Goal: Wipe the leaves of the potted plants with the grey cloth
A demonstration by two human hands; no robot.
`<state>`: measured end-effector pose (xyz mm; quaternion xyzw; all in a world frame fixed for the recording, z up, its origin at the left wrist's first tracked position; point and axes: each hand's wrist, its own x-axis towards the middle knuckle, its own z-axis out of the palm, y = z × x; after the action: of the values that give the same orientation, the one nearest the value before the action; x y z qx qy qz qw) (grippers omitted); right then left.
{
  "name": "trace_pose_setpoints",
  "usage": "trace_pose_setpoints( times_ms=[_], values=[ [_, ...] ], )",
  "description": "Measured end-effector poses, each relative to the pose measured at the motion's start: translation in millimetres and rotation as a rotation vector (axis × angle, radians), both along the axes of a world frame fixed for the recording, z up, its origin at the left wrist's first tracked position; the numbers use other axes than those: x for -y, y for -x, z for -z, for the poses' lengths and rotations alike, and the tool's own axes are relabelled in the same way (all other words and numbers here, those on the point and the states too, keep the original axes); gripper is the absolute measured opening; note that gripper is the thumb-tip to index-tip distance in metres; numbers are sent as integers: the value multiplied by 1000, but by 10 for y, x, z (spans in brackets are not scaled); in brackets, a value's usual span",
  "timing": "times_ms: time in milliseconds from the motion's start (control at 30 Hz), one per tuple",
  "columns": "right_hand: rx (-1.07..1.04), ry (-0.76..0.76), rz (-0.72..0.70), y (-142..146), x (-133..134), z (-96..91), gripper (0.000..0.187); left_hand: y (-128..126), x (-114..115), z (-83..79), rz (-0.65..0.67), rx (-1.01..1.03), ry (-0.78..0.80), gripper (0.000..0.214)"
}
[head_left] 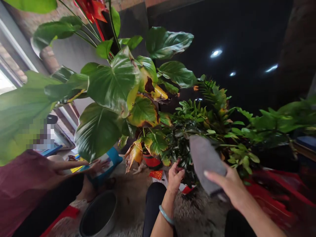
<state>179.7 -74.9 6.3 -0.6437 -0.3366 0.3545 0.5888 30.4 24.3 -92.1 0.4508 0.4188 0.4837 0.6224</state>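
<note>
My right hand [225, 181] is closed around a grey folded cloth [206, 163], thumb on top, held up before the green plants. The cloth's outline is slightly blurred. My left hand [175, 176], with a pale green bangle [166, 214] on the wrist, reaches to the lower edge of a dark-leaved potted plant [181, 138]. Its fingers are curled among the leaves; whatever is between them is too small to make out. Left of the hands, a large-leaved plant [113, 80] with yellow and brown leaf edges leans over a red pot [151, 160].
A grey basin [98, 214] stands on the floor at lower left. Beside it sits another person [32, 191], hands on a blue packet [108, 164]. Red plastic [269, 200] lies at right. Behind the plants rises a glossy black panel [222, 39].
</note>
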Motion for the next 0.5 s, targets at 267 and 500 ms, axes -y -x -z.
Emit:
trace_pose_setpoints(
  times_ms=[267, 500],
  values=[
    [94, 3, 69, -386, 466, -68, 45, 20, -33, 2, 8, 28, 31, 75],
    [196, -1, 235, -535, -77, -33, 37, 9, 2, -42, -164, 48, 30, 51]
  ],
)
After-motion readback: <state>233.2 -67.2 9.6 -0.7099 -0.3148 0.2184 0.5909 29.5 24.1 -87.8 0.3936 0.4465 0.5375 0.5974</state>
